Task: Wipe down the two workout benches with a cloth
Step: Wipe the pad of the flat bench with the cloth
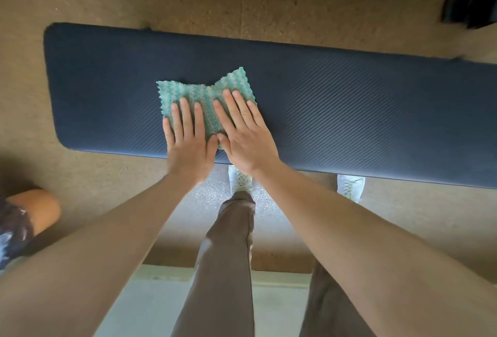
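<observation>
Near the left end of the long dark-blue ribbed padded bench (322, 110), left hand (188, 140) and right hand (244, 132) are pressing flat, fingers straight, on the green-and-white fuzzy cloth (207, 94); wiping appears underway, a second bench unseen.

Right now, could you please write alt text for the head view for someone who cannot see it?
A left hand and right hand press flat, side by side, on a green cloth lying on a dark blue bench, seen from above.
</observation>
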